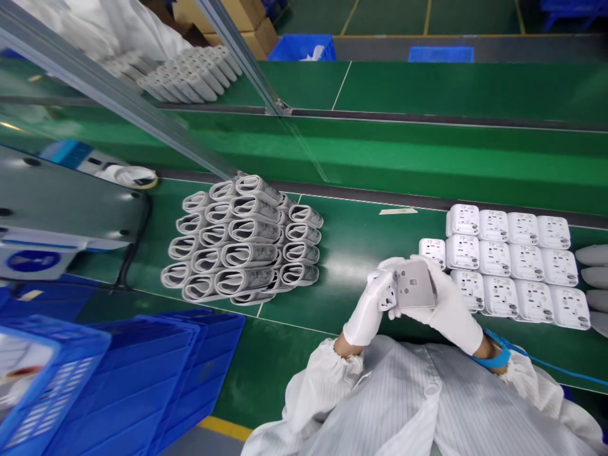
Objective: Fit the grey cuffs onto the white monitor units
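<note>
Both my hands wear white gloves and meet over the green table. My left hand curls its fingers around the left side of a small white adapter block with a grey face. My right hand cups the same block from the right and below. Just beyond them, rows of identical white adapter blocks lie flat on the table. To the left stands a stack of white folded sleeves, open ends toward me.
Blue plastic crates sit at the lower left, beside a grey machine. A metal frame bar crosses the upper left. More white parts lie on the far table. Another person's gloved fingers show at the right edge.
</note>
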The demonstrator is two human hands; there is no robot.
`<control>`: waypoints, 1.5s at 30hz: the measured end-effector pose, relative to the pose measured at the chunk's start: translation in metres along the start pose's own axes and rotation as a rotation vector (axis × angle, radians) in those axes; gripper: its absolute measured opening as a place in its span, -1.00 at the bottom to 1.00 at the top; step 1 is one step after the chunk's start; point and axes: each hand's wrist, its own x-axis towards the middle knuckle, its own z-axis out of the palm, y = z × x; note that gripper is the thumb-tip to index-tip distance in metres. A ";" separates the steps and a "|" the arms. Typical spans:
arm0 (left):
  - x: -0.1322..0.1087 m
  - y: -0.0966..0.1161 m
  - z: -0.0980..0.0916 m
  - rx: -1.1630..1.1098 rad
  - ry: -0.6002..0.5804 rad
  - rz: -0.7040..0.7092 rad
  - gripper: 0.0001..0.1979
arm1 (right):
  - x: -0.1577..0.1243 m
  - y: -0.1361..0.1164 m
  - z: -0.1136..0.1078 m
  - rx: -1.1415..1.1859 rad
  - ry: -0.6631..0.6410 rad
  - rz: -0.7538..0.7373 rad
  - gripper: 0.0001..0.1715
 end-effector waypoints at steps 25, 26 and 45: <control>-0.024 0.015 0.000 0.163 -0.119 0.124 -0.43 | -0.011 -0.011 -0.021 -0.518 0.031 -0.167 -0.10; -0.024 0.013 0.000 0.162 -0.119 0.123 -0.43 | -0.012 -0.011 -0.021 -0.530 0.027 -0.169 -0.10; -0.032 0.018 0.010 0.250 -0.144 0.070 -0.42 | -0.023 -0.011 -0.017 -0.508 0.077 -0.178 -0.12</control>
